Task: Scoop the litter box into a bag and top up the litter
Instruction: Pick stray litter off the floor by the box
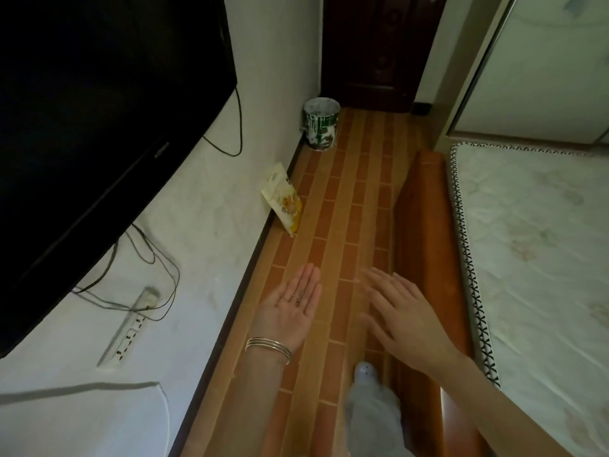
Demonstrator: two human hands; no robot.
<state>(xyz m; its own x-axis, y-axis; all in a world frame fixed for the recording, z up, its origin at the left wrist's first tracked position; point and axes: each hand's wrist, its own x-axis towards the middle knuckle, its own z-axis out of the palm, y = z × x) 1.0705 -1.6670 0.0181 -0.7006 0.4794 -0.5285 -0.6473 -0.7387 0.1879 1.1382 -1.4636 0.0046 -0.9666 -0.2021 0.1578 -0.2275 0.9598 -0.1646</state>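
Head view: we are holding left hand (293, 308) and right hand (405, 311) flat-fingered, gripping nothing, the left lying nearer the yellow pouch (281, 199) leaning at its twelve o'clock.

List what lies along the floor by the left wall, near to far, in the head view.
left hand, palm up → yellow-and-white pouch leaning on the wall → green-and-white bin → dark door
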